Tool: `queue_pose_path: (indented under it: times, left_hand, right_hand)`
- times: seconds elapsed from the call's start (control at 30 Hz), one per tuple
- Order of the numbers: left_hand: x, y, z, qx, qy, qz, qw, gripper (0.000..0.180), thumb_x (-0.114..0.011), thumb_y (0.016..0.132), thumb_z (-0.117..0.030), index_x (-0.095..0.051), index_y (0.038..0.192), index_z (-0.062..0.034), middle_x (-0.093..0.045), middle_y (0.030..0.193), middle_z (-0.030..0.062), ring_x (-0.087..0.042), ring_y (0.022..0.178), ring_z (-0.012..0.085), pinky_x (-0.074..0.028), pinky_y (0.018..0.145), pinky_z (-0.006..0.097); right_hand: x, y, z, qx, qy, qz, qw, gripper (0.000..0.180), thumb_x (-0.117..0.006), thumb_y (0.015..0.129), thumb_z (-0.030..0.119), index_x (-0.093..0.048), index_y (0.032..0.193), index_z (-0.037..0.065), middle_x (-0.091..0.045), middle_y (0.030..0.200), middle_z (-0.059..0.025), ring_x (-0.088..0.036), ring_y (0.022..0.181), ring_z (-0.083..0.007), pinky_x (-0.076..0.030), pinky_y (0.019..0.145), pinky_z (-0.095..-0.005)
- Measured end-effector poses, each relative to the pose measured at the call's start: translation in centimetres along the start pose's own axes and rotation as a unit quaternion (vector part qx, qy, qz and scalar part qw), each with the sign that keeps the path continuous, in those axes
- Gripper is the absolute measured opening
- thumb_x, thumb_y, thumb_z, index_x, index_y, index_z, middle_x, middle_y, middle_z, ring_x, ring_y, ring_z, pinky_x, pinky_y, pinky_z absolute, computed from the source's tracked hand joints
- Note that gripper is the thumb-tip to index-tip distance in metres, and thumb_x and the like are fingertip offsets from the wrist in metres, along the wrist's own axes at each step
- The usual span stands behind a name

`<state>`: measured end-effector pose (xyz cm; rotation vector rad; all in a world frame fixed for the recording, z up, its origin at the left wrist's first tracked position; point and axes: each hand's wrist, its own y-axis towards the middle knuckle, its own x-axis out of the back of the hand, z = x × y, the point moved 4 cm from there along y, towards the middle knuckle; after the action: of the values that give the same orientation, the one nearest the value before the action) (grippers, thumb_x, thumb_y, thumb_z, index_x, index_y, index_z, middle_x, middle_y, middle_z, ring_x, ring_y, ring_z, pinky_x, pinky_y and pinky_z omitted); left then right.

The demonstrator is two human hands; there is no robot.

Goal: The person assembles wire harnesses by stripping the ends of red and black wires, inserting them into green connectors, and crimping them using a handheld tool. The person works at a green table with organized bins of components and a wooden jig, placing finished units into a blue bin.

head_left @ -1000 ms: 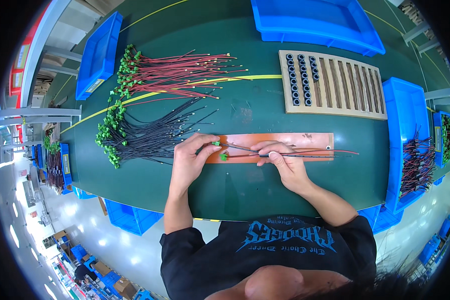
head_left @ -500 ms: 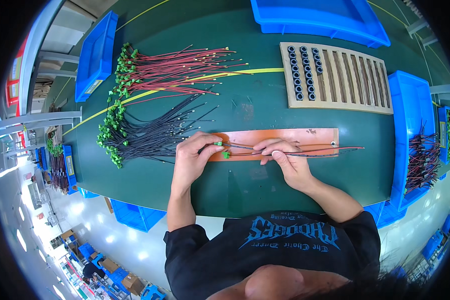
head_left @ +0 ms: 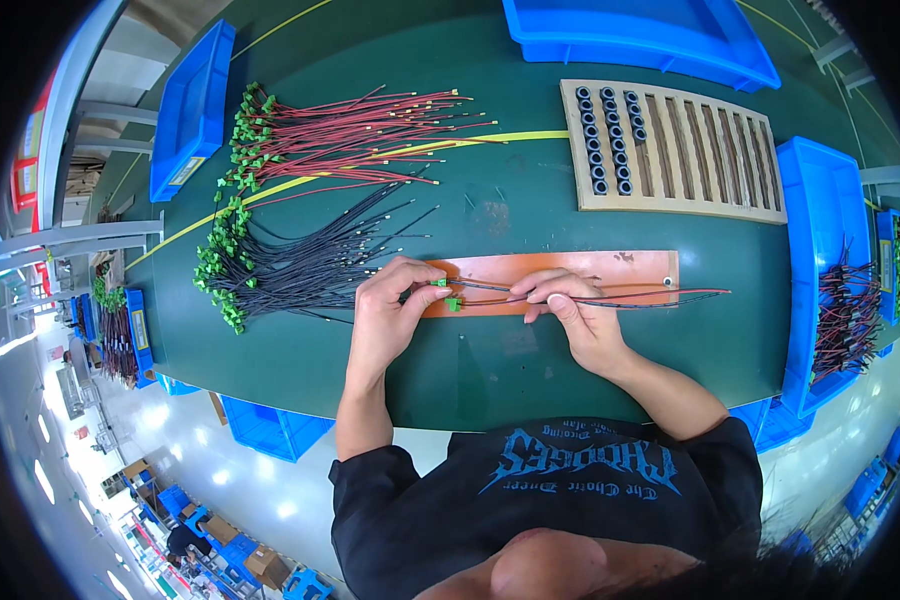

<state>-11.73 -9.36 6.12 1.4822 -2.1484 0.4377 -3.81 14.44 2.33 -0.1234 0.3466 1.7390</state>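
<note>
Barely parted, left fingers (head_left: 425, 294) pinch connector (head_left: 441, 283); right fingers (head_left: 546, 281), wires (head_left: 660, 294).

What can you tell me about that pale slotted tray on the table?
The tray looks wooden, pale tan and roughly rectangular, with parallel grooves. Black rings line the two leftmost grooves and the far part of the third. It lies flat on the green table, beyond the right hand, which doesn't touch it.

Red, black wires (head_left: 688, 294) (green connectors (head_left: 454, 303) leftward)
</note>
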Motion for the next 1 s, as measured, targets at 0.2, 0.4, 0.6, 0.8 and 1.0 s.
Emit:
queue_pose_path:
  times: [0.2,0.4,0.6,0.8,1.0]
  left_hand:
    - [0.1,-0.1,-0.1,-0.045,0.027,-0.009,0.999,0.017,-0.079,0.079,0.001,-0.075,0.096,0.0008,-0.072,0.094,0.0093,-0.068,0.086,0.0195,-0.053,0.074,0.03]
    - [0.2,-0.2,-0.5,-0.002,0.019,-0.004,1.0,0.017,-0.08,0.079,0.001,-0.075,0.096,0.0008,-0.071,0.092,0.0087,-0.067,0.083,0.0185,-0.052,0.072,0.03]
    - [0.2,0.0,-1.4,-0.056,0.056,-0.027,0.997,0.018,-0.079,0.078,0.001,-0.075,0.096,0.0009,-0.071,0.091,0.0096,-0.066,0.083,0.0208,-0.052,0.073,0.031]
    - [0.2,0.1,-1.3,-0.055,0.048,-0.02,0.997,0.012,-0.078,0.08,-0.001,-0.073,0.091,0.0015,-0.07,0.089,0.011,-0.065,0.083,0.0264,-0.053,0.073,0.036]
    - [-0.3,0.2,-1.0,-0.117,0.07,-0.02,0.99,0.012,-0.076,0.081,0.0,-0.073,0.092,0.0008,-0.068,0.092,0.011,-0.064,0.085,0.0278,-0.052,0.075,0.037]
  right_hand:
    - [0.0,-0.1,-0.1,-0.004,-0.01,-0.006,1.0,0.021,-0.042,0.11,0.01,-0.059,0.115,0.0,-0.062,0.124,-0.0165,-0.064,0.11,-0.0223,-0.056,0.087,-0.0344]
    - [0.0,-0.1,-0.2,-0.005,-0.031,-0.011,0.999,0.022,-0.042,0.11,0.011,-0.06,0.113,-0.001,-0.062,0.123,-0.0164,-0.064,0.11,-0.0224,-0.057,0.085,-0.0336]
    - [0.0,-0.1,-0.3,-0.01,-0.035,-0.017,0.999,0.023,-0.043,0.111,0.014,-0.061,0.112,-0.001,-0.063,0.122,-0.0164,-0.064,0.109,-0.0221,-0.057,0.085,-0.0332]
    - [0.0,0.0,-0.1,-0.018,-0.037,-0.024,0.999,0.022,-0.042,0.111,0.013,-0.06,0.112,0.0,-0.062,0.121,-0.0161,-0.063,0.109,-0.0217,-0.057,0.085,-0.0335]
    - [-0.1,-0.2,-0.3,-0.016,-0.045,-0.017,0.999,0.022,-0.042,0.11,0.012,-0.06,0.113,0.0,-0.061,0.123,-0.0156,-0.063,0.108,-0.0211,-0.057,0.084,-0.0333]
